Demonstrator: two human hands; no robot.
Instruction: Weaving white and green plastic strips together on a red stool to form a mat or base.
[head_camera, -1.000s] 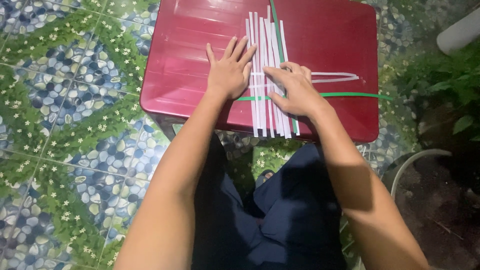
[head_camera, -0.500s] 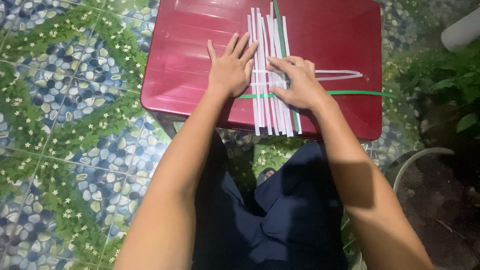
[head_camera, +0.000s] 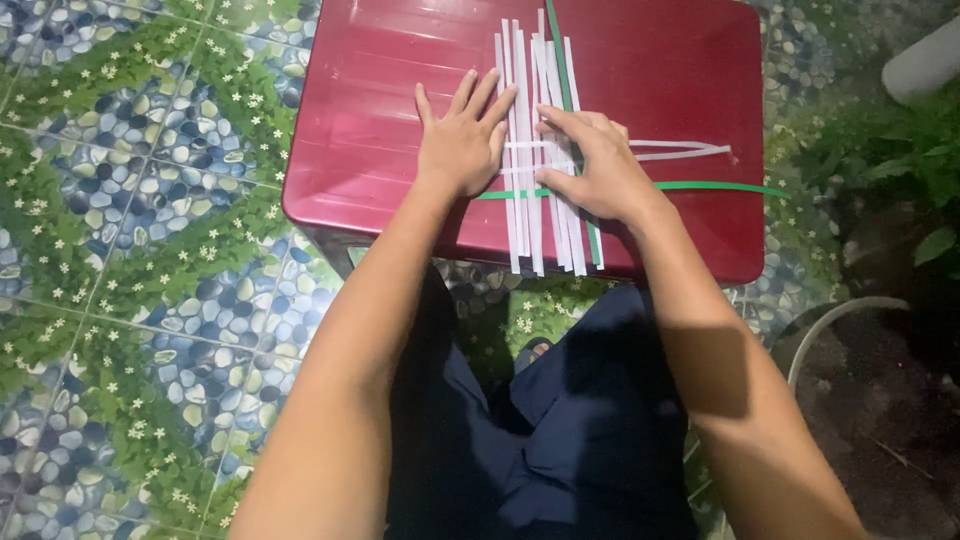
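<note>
The left hand (head_camera: 462, 145) lies flat, fingers spread, on the red surface (head_camera: 360, 110), its fingertips pressing the left edge of a row of white strips (head_camera: 522, 215) that run from 12 to 6 o'clock and overhang the near rim. The right hand (head_camera: 592, 168) sits at 3 o'clock of the left, just beside it, its grip curled down on the strips where the crosswise ones pass: a white cross strip (head_camera: 690, 152) trailing toward 3 o'clock and a green cross strip (head_camera: 715, 186) below it, which shows again at 9 o'clock under the left palm. Whether the thumb and forefinger actually pinch a strip I cannot tell; they look pressed on the crossing. A second green strip (head_camera: 556, 50) runs lengthwise among the white ones. The strips lie close and loose, so the likely trouble is slippage: if either hand lifts or pushes sideways, the lengthwise strips could fan apart or overlap, and the cross strips could slide out of line. The overhanging ends at 6 o'clock could also tip strips off the surface onto the tiled floor (head_camera: 150, 250).
</note>
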